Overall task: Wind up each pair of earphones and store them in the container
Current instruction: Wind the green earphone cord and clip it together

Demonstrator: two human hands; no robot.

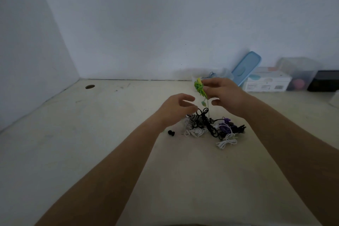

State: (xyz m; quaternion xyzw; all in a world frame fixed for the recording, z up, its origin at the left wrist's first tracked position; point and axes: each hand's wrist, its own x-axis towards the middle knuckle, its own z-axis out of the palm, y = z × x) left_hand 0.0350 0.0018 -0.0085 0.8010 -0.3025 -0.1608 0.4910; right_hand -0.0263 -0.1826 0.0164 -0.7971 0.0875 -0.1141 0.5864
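Pale tabletop set into a white-walled corner, dim light.

Right hand: raised above the table, fingertips pinching a wound bundle of green earphones. Other fingers curled loosely below.

Green bundle: long axis near upright, leaning a little, top to the left and away, bottom toward the palm. One strand hangs loose from its lower end, with a pale green earbud dangling. The cord runs straight down toward the pile.

Left hand: just left of the bundle and lower, apart from it. Fingers spread and loosely bent, holding nothing that shows. The thumb tip sits close to a black cable loop; contact cannot be told.

Pile of earphones: directly under both hands, a tangle of black, white, purple and striped cords lying flat. A loose black earbud lies just left of it, apart.

Clear container: at the wall behind the right hand, mostly hidden and blurred. Blue lid leans tilted on the wall beside it.

Further right along the wall: white box, clear box, black object.

Far left: round hole in the tabletop.
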